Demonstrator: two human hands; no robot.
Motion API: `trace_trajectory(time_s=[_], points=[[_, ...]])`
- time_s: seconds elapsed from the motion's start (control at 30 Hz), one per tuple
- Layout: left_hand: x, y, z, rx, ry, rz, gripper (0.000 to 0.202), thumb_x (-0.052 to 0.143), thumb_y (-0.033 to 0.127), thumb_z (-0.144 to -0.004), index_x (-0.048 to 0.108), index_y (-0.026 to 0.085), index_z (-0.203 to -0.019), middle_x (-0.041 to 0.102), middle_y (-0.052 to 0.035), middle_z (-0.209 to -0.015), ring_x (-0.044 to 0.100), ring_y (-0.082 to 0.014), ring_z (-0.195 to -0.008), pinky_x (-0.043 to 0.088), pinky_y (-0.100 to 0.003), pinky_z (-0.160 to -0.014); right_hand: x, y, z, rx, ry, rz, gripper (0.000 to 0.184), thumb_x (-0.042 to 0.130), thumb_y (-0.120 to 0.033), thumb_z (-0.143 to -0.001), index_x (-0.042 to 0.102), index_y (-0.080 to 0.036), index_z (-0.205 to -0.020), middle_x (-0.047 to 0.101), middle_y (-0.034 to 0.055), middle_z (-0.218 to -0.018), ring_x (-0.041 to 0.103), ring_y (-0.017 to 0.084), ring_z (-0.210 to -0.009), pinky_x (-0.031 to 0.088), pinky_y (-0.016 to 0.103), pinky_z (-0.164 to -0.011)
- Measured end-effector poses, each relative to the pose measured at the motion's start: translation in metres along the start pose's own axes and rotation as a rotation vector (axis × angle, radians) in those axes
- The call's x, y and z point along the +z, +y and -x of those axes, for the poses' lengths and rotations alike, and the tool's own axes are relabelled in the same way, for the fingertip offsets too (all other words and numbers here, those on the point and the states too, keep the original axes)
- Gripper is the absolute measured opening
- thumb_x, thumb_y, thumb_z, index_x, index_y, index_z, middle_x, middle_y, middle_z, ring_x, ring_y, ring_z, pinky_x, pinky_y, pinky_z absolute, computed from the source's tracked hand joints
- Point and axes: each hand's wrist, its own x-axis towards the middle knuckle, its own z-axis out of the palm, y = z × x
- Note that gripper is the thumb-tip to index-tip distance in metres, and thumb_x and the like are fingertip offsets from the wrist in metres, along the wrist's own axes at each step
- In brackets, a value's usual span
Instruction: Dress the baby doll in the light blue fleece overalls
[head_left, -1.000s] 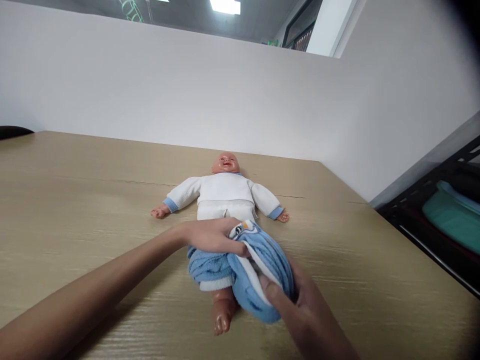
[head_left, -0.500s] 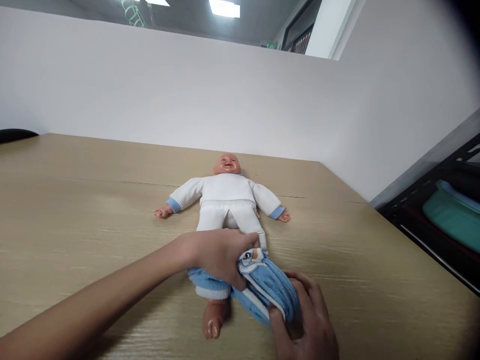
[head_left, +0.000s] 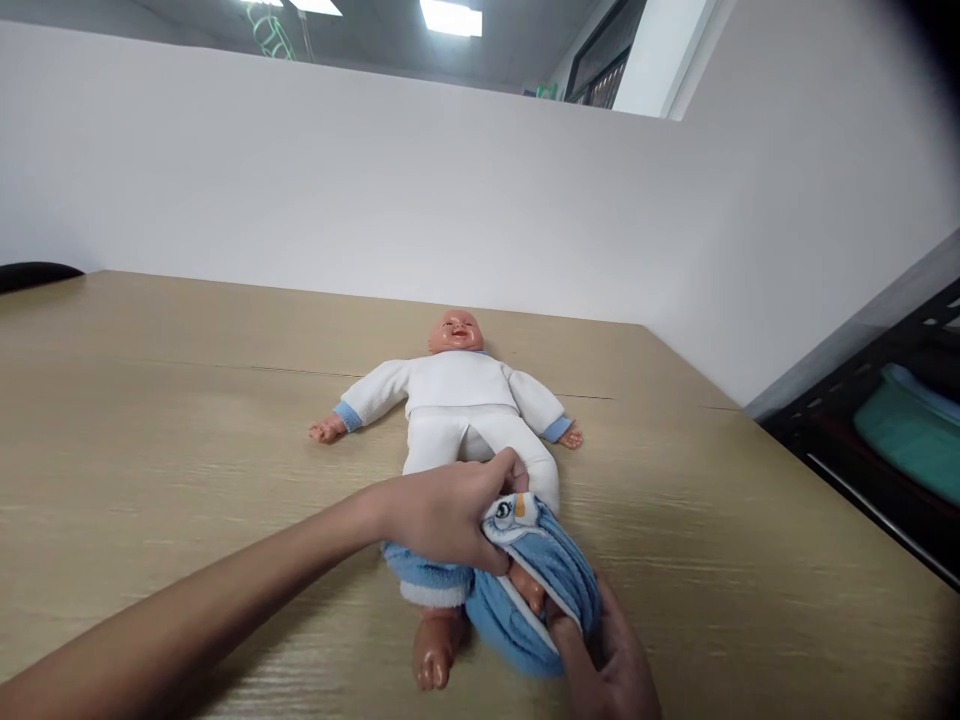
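A baby doll (head_left: 457, 395) in a white suit with light blue cuffs lies face up on the wooden table (head_left: 150, 400), head toward the wall. Blue fleece trousers (head_left: 540, 585) with white trim are bunched around its lower legs. My left hand (head_left: 442, 515) is closed on the upper edge of the trousers, by a small owl patch. My right hand (head_left: 607, 660) grips the lower bunched part at the bottom of the view. One bare doll foot (head_left: 435, 650) sticks out below the left trouser cuff, and part of the other shows inside the bunched fabric.
A white partition wall (head_left: 375, 180) runs along the table's far edge. At the right stands a dark metal rack (head_left: 862, 430) holding a teal basin (head_left: 915, 430). A dark chair back (head_left: 34, 273) shows at the far left.
Both hands have drawn the blue trousers down the doll's legs toward me, baring the white suit legs. The doll has shifted slightly and my right hand sank lower in view.
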Motion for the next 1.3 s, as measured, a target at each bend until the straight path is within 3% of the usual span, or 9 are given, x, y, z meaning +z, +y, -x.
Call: trace_trajectory(time_s=[0.13, 0.3, 0.4, 0.57, 0.73, 0.93, 1.07, 1.17, 1.3], points=[[0.002, 0.001, 0.001, 0.021, 0.060, 0.135, 0.055, 0.079, 0.018, -0.074, 0.049, 0.022, -0.121, 0.067, 0.0011, -0.100, 0.065, -0.0221, -0.088, 0.049, -0.031, -0.075, -0.001, 0.003, -0.013, 0.015, 0.017, -0.067, 0.043, 0.070, -0.033, -0.089, 0.069, -0.021, -0.131, 0.081, 0.0098, -0.117, 0.077, 0.028, -0.109, 0.064, 0.032, -0.089], [-0.001, 0.002, 0.007, 0.081, 0.141, 0.154, 0.051, 0.077, 0.012, -0.073, 0.059, 0.020, -0.120, 0.065, 0.0019, -0.100, 0.063, -0.0207, -0.090, 0.048, -0.029, -0.077, -0.002, 0.000, -0.036, -0.125, -0.103, -0.182, 0.035, 0.075, -0.032, -0.086, 0.061, -0.025, -0.116, 0.075, 0.0035, -0.098, 0.072, 0.022, -0.086, 0.060, 0.030, -0.078], [-0.006, 0.000, 0.010, 0.129, 0.157, 0.162, 0.033, 0.074, 0.014, -0.078, 0.063, 0.020, -0.108, 0.063, 0.0029, -0.094, 0.061, -0.0193, -0.087, 0.046, -0.028, -0.075, -0.009, -0.014, -0.051, -0.166, -0.155, -0.138, 0.040, 0.075, -0.029, -0.087, 0.057, -0.026, -0.122, 0.072, 0.0025, -0.103, 0.070, 0.021, -0.091, 0.058, 0.029, -0.080], [-0.012, -0.006, 0.012, 0.152, 0.129, 0.104, 0.029, 0.084, 0.019, -0.080, 0.066, 0.018, -0.101, 0.064, 0.0009, -0.098, 0.062, -0.0215, -0.093, 0.048, -0.030, -0.082, -0.033, -0.050, -0.083, -0.247, -0.508, 0.165, 0.031, 0.066, -0.016, -0.087, 0.064, -0.025, -0.116, 0.071, 0.0014, -0.107, 0.068, 0.022, -0.102, 0.053, 0.032, -0.092], [-0.017, -0.010, 0.029, 0.204, 0.160, -0.131, 0.046, 0.090, 0.046, -0.085, 0.068, 0.023, -0.118, 0.066, -0.0048, -0.122, 0.059, -0.0292, -0.118, 0.046, -0.039, -0.105, -0.050, -0.078, -0.114, -0.311, -0.831, 0.477, 0.035, 0.078, -0.032, -0.090, 0.062, -0.027, -0.121, 0.068, 0.0022, -0.116, 0.065, 0.025, -0.109, 0.051, 0.037, -0.096], [-0.029, -0.026, 0.068, 0.078, 0.283, -0.376, 0.053, 0.081, 0.049, -0.090, 0.063, 0.028, -0.135, 0.044, -0.0091, -0.164, 0.036, -0.0423, -0.150, 0.040, -0.056, -0.121, -0.046, -0.083, -0.129, -0.469, -0.894, 0.502, 0.035, 0.079, -0.047, -0.093, 0.061, -0.027, -0.115, 0.060, 0.0039, -0.118, 0.058, 0.026, -0.113, 0.047, 0.039, -0.102], [-0.029, -0.041, 0.072, 0.083, 0.303, -0.211, 0.045, 0.074, 0.036, -0.095, 0.062, 0.029, -0.138, 0.044, -0.0052, -0.166, 0.038, -0.0360, -0.153, 0.041, -0.049, -0.125, -0.033, -0.078, -0.143, -0.530, -0.929, 0.315, 0.023, 0.071, -0.045, -0.100, 0.062, -0.026, -0.109, 0.056, 0.0049, -0.118, 0.056, 0.025, -0.116, 0.043, 0.039, -0.107], [-0.028, -0.051, 0.063, 0.082, 0.376, -0.047, 0.037, 0.071, 0.037, -0.098, 0.065, 0.029, -0.134, 0.056, -0.0038, -0.155, 0.049, -0.0302, -0.146, 0.040, -0.042, -0.125, -0.016, -0.069, -0.157, -0.409, -0.863, 0.132, 0.020, 0.063, -0.046, -0.105, 0.062, -0.027, -0.109, 0.056, 0.0039, -0.113, 0.056, 0.022, -0.108, 0.045, 0.035, -0.100], [-0.021, -0.063, 0.054, -0.004, 0.590, 0.076, 0.032, 0.071, 0.050, -0.099, 0.068, 0.023, -0.118, 0.060, -0.0073, -0.143, 0.056, -0.0294, -0.137, 0.044, -0.039, -0.119, 0.009, -0.053, -0.166, -0.147, -0.697, -0.035, 0.031, 0.066, -0.056, -0.101, 0.064, -0.026, -0.108, 0.057, -0.0002, -0.097, 0.054, 0.019, -0.091, 0.047, 0.029, -0.085]])
